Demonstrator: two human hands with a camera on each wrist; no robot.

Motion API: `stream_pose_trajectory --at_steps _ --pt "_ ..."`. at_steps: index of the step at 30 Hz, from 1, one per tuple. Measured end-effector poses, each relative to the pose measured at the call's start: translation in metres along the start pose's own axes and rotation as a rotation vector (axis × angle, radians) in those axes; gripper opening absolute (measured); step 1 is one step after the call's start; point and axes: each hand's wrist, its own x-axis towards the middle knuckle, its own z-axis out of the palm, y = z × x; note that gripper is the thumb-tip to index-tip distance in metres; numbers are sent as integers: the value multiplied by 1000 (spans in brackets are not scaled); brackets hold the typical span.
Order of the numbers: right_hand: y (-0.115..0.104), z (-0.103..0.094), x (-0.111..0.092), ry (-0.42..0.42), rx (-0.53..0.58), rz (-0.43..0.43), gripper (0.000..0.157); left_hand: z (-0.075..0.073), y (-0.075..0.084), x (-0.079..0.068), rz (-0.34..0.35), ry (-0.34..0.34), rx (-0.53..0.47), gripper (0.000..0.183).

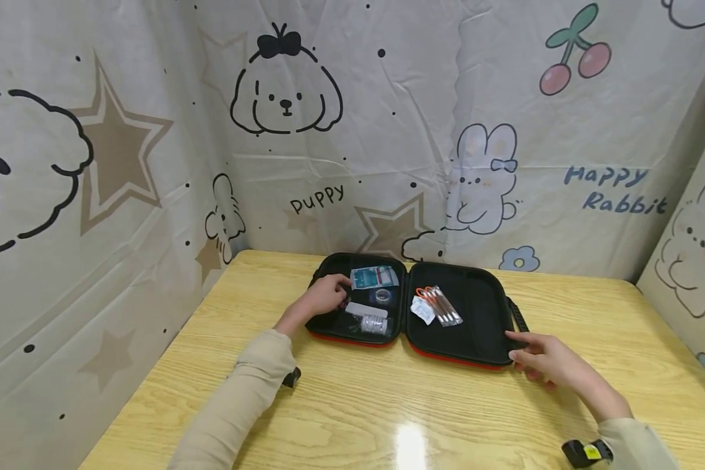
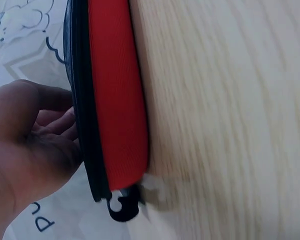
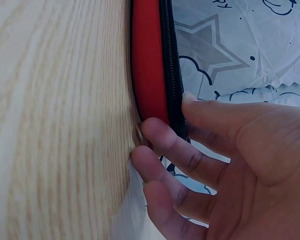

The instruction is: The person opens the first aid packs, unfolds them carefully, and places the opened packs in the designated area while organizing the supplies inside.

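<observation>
Zip case, black-lined with red fabric outer sides: one, unfolded flat on the pale wood-grain table, its two halves side by side. Black strap handle at the right edge.

Left half, contents: flat blue-and-white packet; round bluish item, ring-like; flat white strip; clear-wrapped white roll. Right half: slim sticks in clear wrap, orange piece alongside; small white sachet.

Left hand: over the left rim, fingers bent down inside the half; whether they have hold of anything cannot be told, the fingertips being partly hidden.

Right hand: at the near right corner, fingers partly curled, lightly gripping the rim between thumb and fingers.

Handling, as judged: case light, shell fairly stiff, best taken by rim or corner; a sharp tilt could spill the loose contents. Packets thin, likely slippery, best pinched at an edge; roll soft, held round its middle.
</observation>
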Motion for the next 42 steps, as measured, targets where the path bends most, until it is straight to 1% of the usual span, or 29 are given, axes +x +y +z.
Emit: stream_pose_trajectory --at_steps 3,6,8,10,14,16,18,22,25,30,33,36,38,42 --pt "0 0 0 0 2 -6 62 2 6 -2 -13 -3 -25 36" --pt "-1 0 -1 1 5 0 62 2 8 -2 -33 -21 -65 37" --pt "-1 0 -1 2 4 1 62 2 9 -2 -44 -24 -69 38" --pt "-1 0 -1 1 4 4 61 0 8 -2 -54 -11 -29 37" --pt "-2 0 -1 0 0 7 61 -3 8 -1 -54 42 76 32" --pt "-2 -1 -1 -1 0 8 61 -4 9 0 -31 58 97 30" --pt "-2 -1 -2 -1 3 9 62 -4 11 1 4 62 97 30" --pt "-3 -2 -2 3 8 9 62 0 16 3 107 36 95 30" --pt "-3 -1 -2 0 10 5 62 7 23 7 183 1 103 29" --pt "-2 2 -3 -5 21 1 63 28 36 16 261 -67 124 29" --pt "-1 3 -3 -1 24 4 63 38 45 21 289 -93 162 30" --pt "-2 3 -3 3 22 6 63 45 54 25 314 -104 211 30" --pt "-2 2 -3 2 21 6 63 49 59 26 311 -111 238 31" --pt "-2 1 -4 7 22 10 64 57 66 26 267 -132 285 40"
